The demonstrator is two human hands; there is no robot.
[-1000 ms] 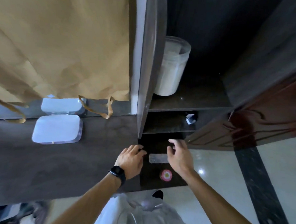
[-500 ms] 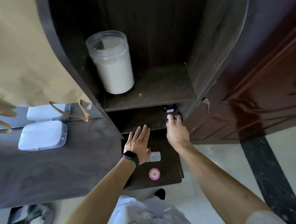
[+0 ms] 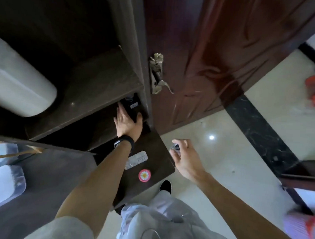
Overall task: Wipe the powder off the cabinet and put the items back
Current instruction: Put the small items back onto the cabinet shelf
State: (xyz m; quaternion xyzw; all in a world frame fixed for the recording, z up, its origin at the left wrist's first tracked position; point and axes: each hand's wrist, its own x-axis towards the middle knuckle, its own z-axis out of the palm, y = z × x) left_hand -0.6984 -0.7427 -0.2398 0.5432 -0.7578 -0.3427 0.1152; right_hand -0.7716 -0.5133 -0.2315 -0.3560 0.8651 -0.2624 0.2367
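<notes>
Cabinet (image 3: pixel 93 85) stands open, white jar (image 3: pixel 20 86) on its upper shelf. Left hand (image 3: pixel 129 122) reaches into the lower shelf, fingers spread around a dark item (image 3: pixel 132 105), likely clearing it for wiping. Right hand (image 3: pixel 185 156) hangs outside, pinching a small object (image 3: pixel 175 147); blister pack (image 3: pixel 136 159) and round sticker (image 3: pixel 144 175) lie on the ledge below.

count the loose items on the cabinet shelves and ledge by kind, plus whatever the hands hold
white-filled plastic jar: 1
black boxy item under the left hand: 1
blister pack: 1
round pink sticker-like disc: 1
small dark object in the right hand: 1
total: 5
</notes>
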